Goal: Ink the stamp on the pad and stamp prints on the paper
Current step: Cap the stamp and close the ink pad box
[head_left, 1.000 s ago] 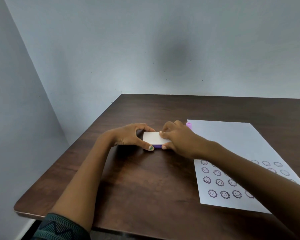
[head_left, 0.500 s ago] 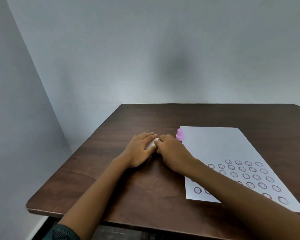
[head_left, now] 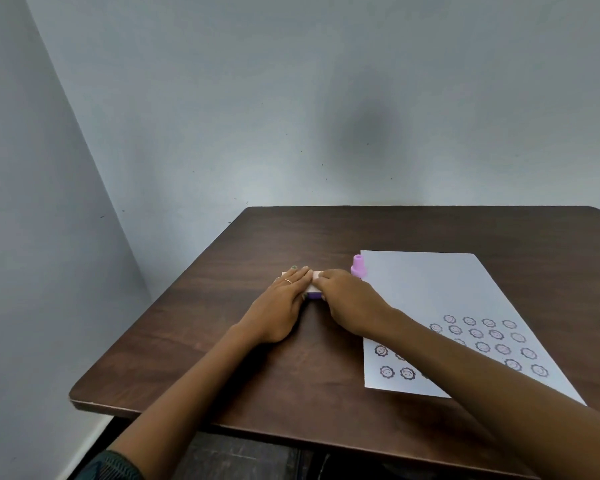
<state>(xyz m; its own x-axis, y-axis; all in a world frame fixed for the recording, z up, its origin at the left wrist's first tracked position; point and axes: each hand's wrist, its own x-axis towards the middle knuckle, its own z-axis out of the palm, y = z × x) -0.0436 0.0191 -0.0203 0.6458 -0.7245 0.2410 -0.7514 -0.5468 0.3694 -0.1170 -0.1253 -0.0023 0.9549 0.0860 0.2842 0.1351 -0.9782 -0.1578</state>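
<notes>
Leftmost, a patterned dark sleeve (head_left: 113, 465) shows at the bottom edge, and the bare forearm runs up from it across the dark wooden desk (head_left: 222, 358). At its end the left hand (head_left: 280, 308) lies palm down with fingers stretched flat over the left part of the ink pad (head_left: 314, 292), a thin ring on one finger. Only a strip of the pad's white lid and purple base shows between the two hands. The right hand (head_left: 349, 301) covers the pad's right part, fingers bent down onto the lid, its fingertips meeting those of the left hand. Whether either hand grips the pad or only presses on it cannot be told. Just beyond the right hand stands the pink stamp (head_left: 357, 266), upright on the desk at the far left corner of the paper (head_left: 430, 289), touched by neither hand. The white sheet lies to the right of the pad; its far half is blank, while rows of round smiling-face prints (head_left: 475, 332) fill the near half, partly hidden under the right forearm.
</notes>
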